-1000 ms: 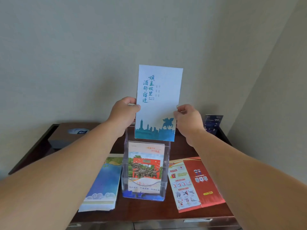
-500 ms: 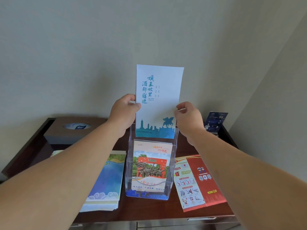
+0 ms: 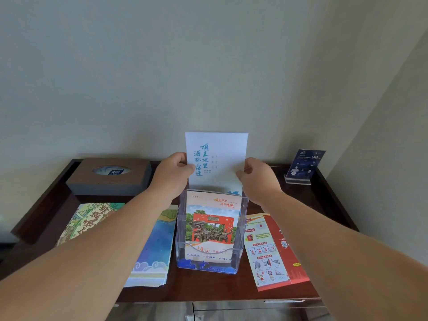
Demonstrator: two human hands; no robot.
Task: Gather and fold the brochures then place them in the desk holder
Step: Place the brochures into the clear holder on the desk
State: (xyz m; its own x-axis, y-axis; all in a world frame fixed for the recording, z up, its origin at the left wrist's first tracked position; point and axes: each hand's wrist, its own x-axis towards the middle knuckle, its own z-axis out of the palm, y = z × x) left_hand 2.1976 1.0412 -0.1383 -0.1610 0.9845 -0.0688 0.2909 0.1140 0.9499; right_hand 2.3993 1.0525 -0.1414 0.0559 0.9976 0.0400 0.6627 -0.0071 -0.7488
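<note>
At rear of holder, brochure upright, edges pinched by left hand, right hand

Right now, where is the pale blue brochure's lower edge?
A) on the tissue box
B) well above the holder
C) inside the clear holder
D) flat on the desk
C: pinched by the left hand and right hand, the pale blue brochure dips below the rim of the clear holder, behind the red-photo brochure.
</note>
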